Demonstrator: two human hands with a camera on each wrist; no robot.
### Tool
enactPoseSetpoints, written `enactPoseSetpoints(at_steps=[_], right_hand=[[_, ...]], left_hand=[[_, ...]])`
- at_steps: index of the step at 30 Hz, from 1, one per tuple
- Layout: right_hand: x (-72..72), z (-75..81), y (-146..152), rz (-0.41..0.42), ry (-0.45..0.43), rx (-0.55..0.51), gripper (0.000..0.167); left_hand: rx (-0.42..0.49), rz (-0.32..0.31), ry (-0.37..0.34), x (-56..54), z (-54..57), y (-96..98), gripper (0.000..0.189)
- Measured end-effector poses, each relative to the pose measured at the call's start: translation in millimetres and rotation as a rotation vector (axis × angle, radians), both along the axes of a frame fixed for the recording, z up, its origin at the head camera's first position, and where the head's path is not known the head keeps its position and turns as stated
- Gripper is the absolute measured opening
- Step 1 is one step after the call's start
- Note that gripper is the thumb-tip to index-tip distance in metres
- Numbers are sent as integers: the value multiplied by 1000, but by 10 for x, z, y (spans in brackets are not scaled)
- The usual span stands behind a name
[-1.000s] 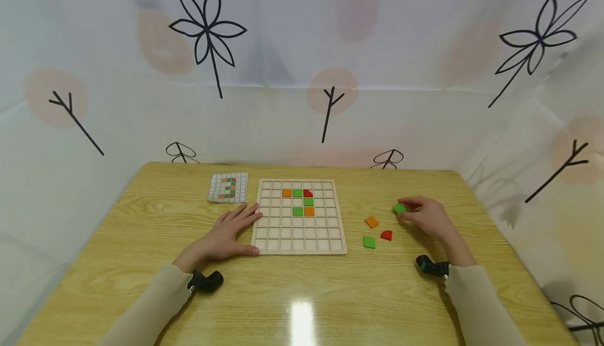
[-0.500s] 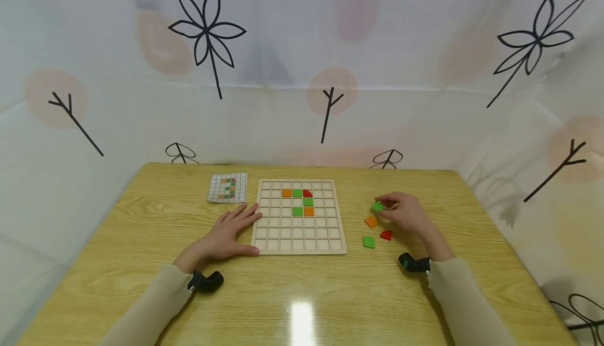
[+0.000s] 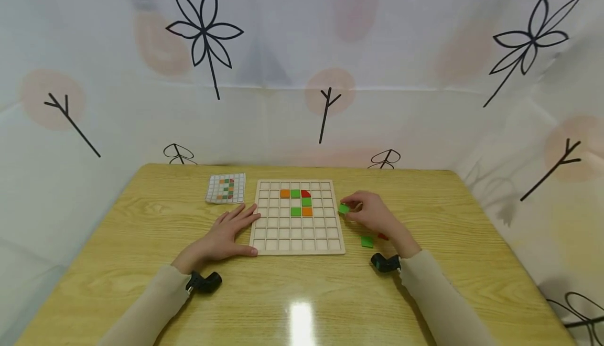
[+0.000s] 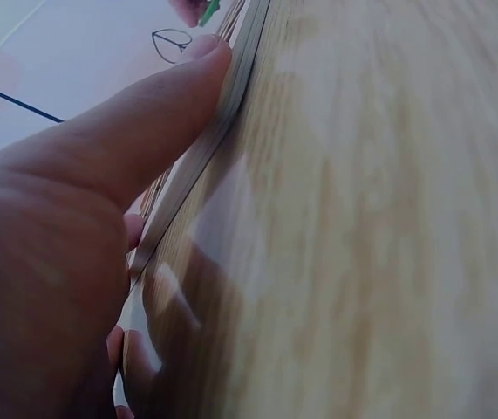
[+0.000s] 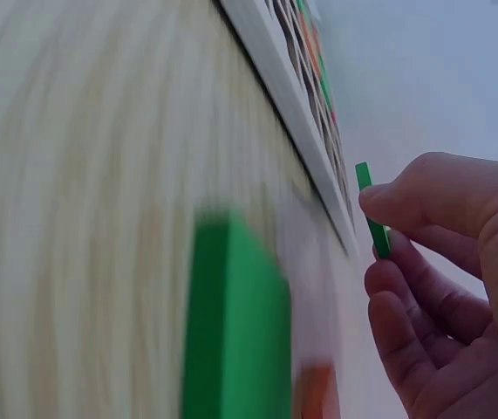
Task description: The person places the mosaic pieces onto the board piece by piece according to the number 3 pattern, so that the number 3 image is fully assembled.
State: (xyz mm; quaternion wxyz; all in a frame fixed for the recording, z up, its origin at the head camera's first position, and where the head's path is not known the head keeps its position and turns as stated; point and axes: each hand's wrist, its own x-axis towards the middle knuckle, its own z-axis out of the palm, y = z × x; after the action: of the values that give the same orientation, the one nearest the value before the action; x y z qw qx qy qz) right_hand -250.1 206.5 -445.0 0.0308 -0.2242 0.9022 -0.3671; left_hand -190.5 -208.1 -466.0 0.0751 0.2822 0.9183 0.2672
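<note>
A green square tile [image 3: 344,208] is pinched between thumb and fingers of my right hand [image 3: 375,214], at the right edge of a wooden grid board [image 3: 297,246]; the right wrist view shows the same tile [image 5: 372,209] held above the table. My left hand [image 3: 222,238] lies spread at the board's left side, thumb and fingertips touching its rim. Along the board's side edge in the left wrist view runs the thumb [image 4: 144,131]. Set in the grid are an orange tile [image 3: 285,193], a red rounded tile [image 3: 305,193], another orange tile [image 3: 307,212] and several green tiles [image 3: 295,212].
A paper card [image 3: 225,188] with a coloured grid pattern lies left of the board. Right of the board, a green tile [image 3: 366,241] and a partly hidden red tile [image 3: 383,236] lie on the wooden table [image 3: 264,304]. An orange tile [image 5: 315,384] shows blurred in the right wrist view.
My right hand has carried the green tile leftward from the table's right part to the board's right edge, passing over the loose tiles. My left hand has stayed in place.
</note>
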Motion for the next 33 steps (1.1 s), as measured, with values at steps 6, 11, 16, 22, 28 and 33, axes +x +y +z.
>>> enactPoseSetpoints(at_steps=[6, 11, 16, 22, 28, 33], right_hand=[[44, 8, -341, 100, -20, -14, 29], [69, -7, -567, 163, 17, 33, 26], [56, -45, -694, 226, 60, 38, 20], [43, -69, -720, 228, 41, 31, 16], [35, -74, -710, 235, 12, 30, 16], [26, -67, -705, 256, 1, 30, 15]], left_hand=[[-5, 0, 7, -1, 2, -8, 93], [7, -4, 8, 5, 14, -5, 92], [12, -7, 8, 9, 6, -9, 91], [19, -11, 12, 10, -14, -12, 91], [15, -7, 8, 6, -15, -4, 91], [12, -7, 7, 5, -12, -1, 92]])
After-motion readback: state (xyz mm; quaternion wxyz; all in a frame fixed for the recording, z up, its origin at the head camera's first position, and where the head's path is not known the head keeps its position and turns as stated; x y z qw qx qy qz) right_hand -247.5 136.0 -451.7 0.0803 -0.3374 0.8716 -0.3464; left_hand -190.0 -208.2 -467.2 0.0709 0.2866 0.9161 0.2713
